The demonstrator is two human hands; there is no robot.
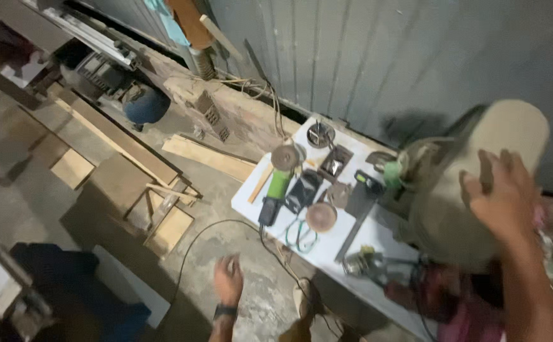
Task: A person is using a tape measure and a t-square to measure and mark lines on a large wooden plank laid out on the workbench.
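My right hand [501, 199] rests with fingers spread on a big dusty beige sack [473, 183] that stands on the right end of a white table [327, 244]. My left hand [228, 278] hangs blurred over the concrete floor, left of the table, fingers loosely apart, holding nothing; a dark band circles its wrist. On the table lie a green angle grinder [275, 190], loose grinding discs [321, 216], a steel square [352, 228] and small dark boxes [334, 161].
Wooden planks and offcuts [162, 202] lie on the floor at left, near a blue motor [146, 106] and a machine frame. A black cable [194, 244] loops from the grinder across the floor. A grey corrugated metal wall [378, 57] stands behind the table.
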